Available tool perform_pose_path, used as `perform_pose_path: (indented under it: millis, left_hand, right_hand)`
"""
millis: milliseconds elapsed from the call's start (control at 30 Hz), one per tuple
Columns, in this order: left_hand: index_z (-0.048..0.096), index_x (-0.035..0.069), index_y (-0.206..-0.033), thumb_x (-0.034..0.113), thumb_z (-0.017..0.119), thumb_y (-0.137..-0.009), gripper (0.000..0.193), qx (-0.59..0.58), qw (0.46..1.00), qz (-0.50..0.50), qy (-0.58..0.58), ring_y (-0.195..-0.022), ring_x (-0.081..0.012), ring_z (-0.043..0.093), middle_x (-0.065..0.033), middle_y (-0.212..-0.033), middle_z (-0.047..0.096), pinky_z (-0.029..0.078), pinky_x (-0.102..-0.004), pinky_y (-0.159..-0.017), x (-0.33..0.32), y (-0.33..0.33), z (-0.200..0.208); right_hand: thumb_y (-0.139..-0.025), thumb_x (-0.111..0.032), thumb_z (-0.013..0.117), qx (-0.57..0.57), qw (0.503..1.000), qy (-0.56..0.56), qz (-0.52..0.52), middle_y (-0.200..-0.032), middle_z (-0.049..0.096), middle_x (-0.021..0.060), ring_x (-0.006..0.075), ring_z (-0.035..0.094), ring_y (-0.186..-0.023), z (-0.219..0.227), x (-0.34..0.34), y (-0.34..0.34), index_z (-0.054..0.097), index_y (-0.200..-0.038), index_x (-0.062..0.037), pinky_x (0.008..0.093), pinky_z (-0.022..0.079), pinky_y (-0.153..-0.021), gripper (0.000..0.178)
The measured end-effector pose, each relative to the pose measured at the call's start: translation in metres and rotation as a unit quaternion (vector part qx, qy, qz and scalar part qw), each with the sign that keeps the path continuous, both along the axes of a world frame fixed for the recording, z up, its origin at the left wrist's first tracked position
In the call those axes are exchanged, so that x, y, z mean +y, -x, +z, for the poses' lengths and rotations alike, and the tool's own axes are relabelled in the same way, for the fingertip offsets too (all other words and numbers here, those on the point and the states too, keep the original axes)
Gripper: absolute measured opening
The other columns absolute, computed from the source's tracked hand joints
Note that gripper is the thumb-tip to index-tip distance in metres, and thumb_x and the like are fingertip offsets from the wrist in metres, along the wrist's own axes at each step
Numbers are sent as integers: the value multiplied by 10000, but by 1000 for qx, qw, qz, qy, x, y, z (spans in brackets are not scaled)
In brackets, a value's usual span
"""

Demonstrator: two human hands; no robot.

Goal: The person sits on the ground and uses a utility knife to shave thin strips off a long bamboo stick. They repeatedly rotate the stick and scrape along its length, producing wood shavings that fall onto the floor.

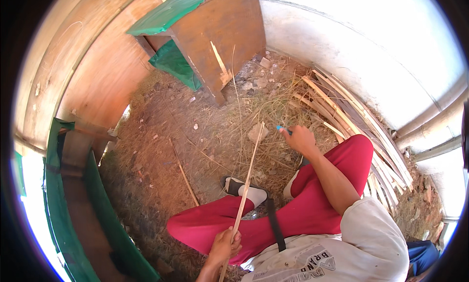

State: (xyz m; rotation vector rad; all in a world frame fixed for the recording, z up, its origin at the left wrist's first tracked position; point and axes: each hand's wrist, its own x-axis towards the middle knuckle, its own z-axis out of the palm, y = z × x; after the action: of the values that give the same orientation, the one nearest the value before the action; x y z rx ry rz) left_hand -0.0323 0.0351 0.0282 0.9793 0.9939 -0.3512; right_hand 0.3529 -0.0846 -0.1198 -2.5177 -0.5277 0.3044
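One long, pale wooden strip slants from the lower edge, at 6 o'clock, to an upper end just beyond the middle of the view, leaning between 12 and 1. The left hand, at 6 o'clock, has its fingers clenched around the strip's lower part. Near the strip's upper end, at 3 o'clock, the right hand has its fingers curled around a small blue-tipped object, mostly hidden, which stands apart from the strip.

Beneath the strip are crossed legs in red trousers and a dark shoe. A thin stick lies on the earthen ground at 8 o'clock. Between 2 and 4 o'clock spreads a heap of wooden strips, alongside a white wall. At 12 stands a brown wooden cabinet topped by a green sheet, with a splintered wood piece against its side. A plywood wall rises at 10 o'clock; a green-edged wooden frame curves at 8.
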Motion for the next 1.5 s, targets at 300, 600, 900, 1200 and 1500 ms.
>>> perform_pose_path:
  millis: [300, 600, 900, 1200, 1500]
  left_hand:
    - [532, 37, -966, 591, 272, -1082, 623, -69, 997, 24, 23, -413, -43, 244, 59, -576, 282, 227, -229, -359, 4, -18, -19]
    - [529, 27, -933, 554, 276, -1102, 609, -82, 996, -20, -5, -400, -46, 243, 55, -554, 271, 205, -240, -356, 7, -53, -27]
    - [484, 72, -854, 538, 304, -1105, 559, -71, 996, -37, -40, -386, -61, 261, 43, -534, 268, 182, -257, -348, -1, -56, -37]
    - [441, 81, -839, 506, 307, -1113, 523, -19, 999, -37, 14, -382, -63, 259, 49, -536, 260, 177, -263, -346, -21, -26, -26]
    - [444, 74, -836, 507, 290, -1116, 539, 32, 999, -17, 18, -396, -67, 257, 41, -543, 264, 177, -269, -361, -27, 2, -18]
  right_hand:
    - [-965, -520, 628, 32, 975, -206, 82, -596, 625, 172, 343, 657, -572, 42, 9, 38, 797, -976, -83, 454, 521, -589, 469]
    - [-949, -416, 693, -43, 943, -228, 240, -697, 704, 141, 317, 661, -552, 41, 11, 62, 800, -987, -83, 417, 508, -517, 352]
    - [-923, -466, 704, -95, 954, -153, 241, -769, 743, 117, 309, 686, -590, 42, 12, 63, 805, -984, -89, 415, 519, -519, 395]
    - [-936, -590, 614, -72, 986, -28, 146, -654, 695, 128, 343, 693, -629, 27, 11, 25, 809, -1012, -173, 473, 547, -587, 467]
    - [-943, -591, 594, -47, 997, -15, 67, -749, 719, 189, 398, 723, -737, 3, 12, 8, 800, -1003, -131, 509, 576, -692, 508]
